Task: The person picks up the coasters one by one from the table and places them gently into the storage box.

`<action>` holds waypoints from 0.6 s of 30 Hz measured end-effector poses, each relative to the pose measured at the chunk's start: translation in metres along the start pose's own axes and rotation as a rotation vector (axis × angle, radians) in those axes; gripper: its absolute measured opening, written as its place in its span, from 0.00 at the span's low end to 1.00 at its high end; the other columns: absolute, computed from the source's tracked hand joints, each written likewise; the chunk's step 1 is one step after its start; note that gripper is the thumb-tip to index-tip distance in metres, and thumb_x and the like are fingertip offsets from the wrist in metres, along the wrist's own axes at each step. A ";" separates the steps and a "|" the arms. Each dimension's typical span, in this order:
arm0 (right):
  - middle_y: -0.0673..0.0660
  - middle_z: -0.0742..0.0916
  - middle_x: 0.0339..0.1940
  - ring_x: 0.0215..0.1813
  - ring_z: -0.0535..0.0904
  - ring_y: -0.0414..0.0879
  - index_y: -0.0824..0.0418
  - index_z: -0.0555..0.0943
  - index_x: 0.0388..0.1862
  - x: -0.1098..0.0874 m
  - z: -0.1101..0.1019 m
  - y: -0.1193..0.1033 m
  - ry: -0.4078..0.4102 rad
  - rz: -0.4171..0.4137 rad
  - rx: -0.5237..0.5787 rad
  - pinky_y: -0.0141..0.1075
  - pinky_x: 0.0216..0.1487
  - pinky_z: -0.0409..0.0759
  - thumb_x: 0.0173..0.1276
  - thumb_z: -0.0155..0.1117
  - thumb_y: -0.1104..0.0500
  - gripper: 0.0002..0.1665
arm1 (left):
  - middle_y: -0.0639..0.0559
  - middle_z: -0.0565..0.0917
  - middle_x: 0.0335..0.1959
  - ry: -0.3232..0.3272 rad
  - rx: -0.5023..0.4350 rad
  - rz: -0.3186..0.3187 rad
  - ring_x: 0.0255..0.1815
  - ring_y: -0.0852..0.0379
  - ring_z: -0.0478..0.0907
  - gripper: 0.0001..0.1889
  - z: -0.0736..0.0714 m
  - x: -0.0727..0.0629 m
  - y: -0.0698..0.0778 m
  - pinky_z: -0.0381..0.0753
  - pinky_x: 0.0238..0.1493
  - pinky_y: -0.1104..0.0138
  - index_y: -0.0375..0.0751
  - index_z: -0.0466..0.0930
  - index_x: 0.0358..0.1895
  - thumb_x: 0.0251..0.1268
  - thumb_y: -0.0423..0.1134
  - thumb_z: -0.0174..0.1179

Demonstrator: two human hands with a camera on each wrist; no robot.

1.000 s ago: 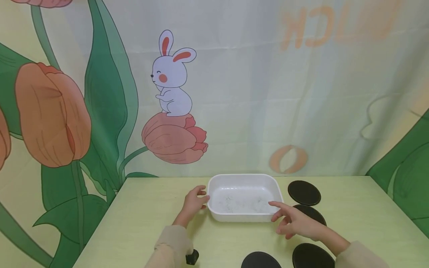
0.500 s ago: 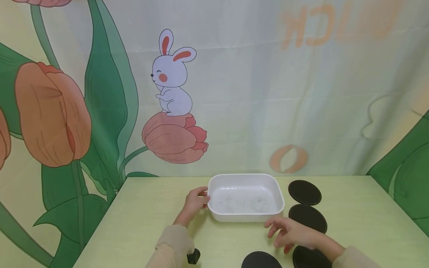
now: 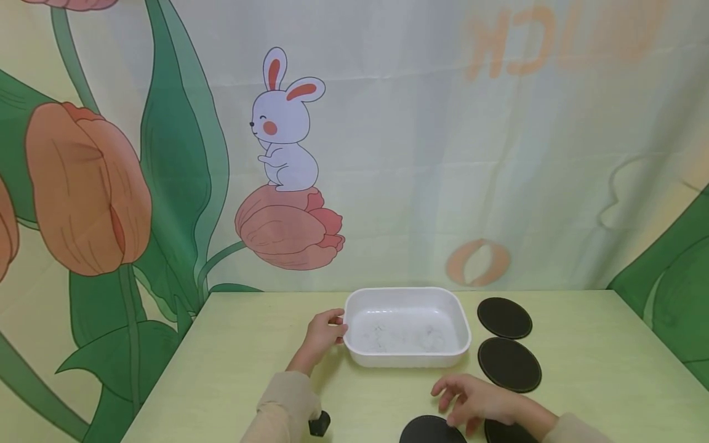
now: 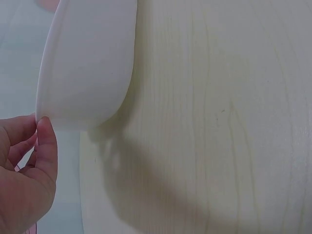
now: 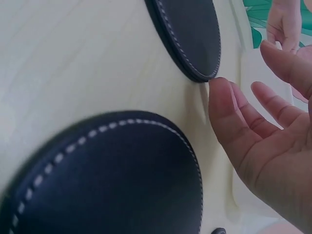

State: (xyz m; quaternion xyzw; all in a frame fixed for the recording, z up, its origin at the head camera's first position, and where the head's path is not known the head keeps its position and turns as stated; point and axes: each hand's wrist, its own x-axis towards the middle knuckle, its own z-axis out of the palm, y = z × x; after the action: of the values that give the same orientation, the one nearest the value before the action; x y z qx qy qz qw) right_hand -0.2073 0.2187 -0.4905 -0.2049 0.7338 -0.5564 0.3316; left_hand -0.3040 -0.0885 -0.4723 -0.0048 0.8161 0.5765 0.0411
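A white rectangular dish [image 3: 407, 360] stands at the back of the table, some faint marks on its inner floor. My left hand [image 3: 322, 332] is at its left end; in the left wrist view thumb and fingertips pinch the rim of the dish [image 4: 90, 63]. My right hand [image 3: 471, 397] hovers in front of the dish with loosely bent fingers, holding nothing. Beneath and beside it lie a round black coaster [image 3: 432, 431] and another coaster [image 3: 506, 432], partly hidden by the hand. The right wrist view shows pale stitching round a coaster [image 5: 122, 180], with the thumb near another coaster's edge [image 5: 192, 36].
Right of the dish lie two more black coasters, a far one [image 3: 504, 318] and a nearer one [image 3: 509, 364]. A small black object [image 3: 319, 423] shows beside the left sleeve. Behind the pale wooden table [image 3: 232, 344] hangs a printed curtain [image 3: 388, 154] with a rabbit and tulips.
My right hand has left the dish's right front corner and moved toward me, over the front coasters. The nearer coaster beside the dish is now uncovered. My left hand stays at the rim.
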 end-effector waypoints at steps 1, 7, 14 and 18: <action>0.59 0.77 0.37 0.27 0.75 0.45 0.69 0.68 0.49 0.000 0.001 0.000 -0.001 0.006 -0.002 0.31 0.20 0.76 0.51 0.62 0.67 0.25 | 0.41 0.74 0.39 -0.003 0.000 0.004 0.28 0.61 0.72 0.21 0.000 0.000 0.000 0.79 0.28 0.73 0.29 0.69 0.55 0.55 0.26 0.54; 0.57 0.77 0.34 0.22 0.72 0.42 0.66 0.71 0.47 0.004 0.007 0.000 0.017 0.043 -0.042 0.29 0.19 0.73 0.49 0.64 0.67 0.24 | 0.40 0.74 0.39 -0.009 0.004 0.009 0.27 0.61 0.71 0.21 -0.001 0.000 0.001 0.79 0.28 0.73 0.28 0.69 0.55 0.55 0.26 0.54; 0.55 0.76 0.32 0.19 0.69 0.39 0.66 0.72 0.45 0.007 0.010 0.000 -0.011 0.018 -0.098 0.26 0.17 0.70 0.50 0.64 0.66 0.22 | 0.37 0.74 0.41 -0.011 0.004 0.004 0.28 0.60 0.71 0.21 -0.001 -0.001 0.002 0.80 0.29 0.71 0.28 0.68 0.55 0.56 0.25 0.53; 0.54 0.74 0.30 0.19 0.67 0.37 0.68 0.73 0.43 0.010 0.012 0.001 -0.017 -0.008 -0.126 0.24 0.16 0.68 0.49 0.64 0.68 0.20 | 0.35 0.73 0.43 -0.015 0.002 0.004 0.28 0.60 0.70 0.21 -0.001 -0.001 0.002 0.80 0.29 0.71 0.28 0.68 0.56 0.56 0.26 0.53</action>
State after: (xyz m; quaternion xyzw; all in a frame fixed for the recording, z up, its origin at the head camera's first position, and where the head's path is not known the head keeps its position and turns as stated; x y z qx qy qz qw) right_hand -0.2054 0.2041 -0.4954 -0.2333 0.7638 -0.5084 0.3221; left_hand -0.3033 -0.0893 -0.4701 0.0012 0.8162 0.5759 0.0457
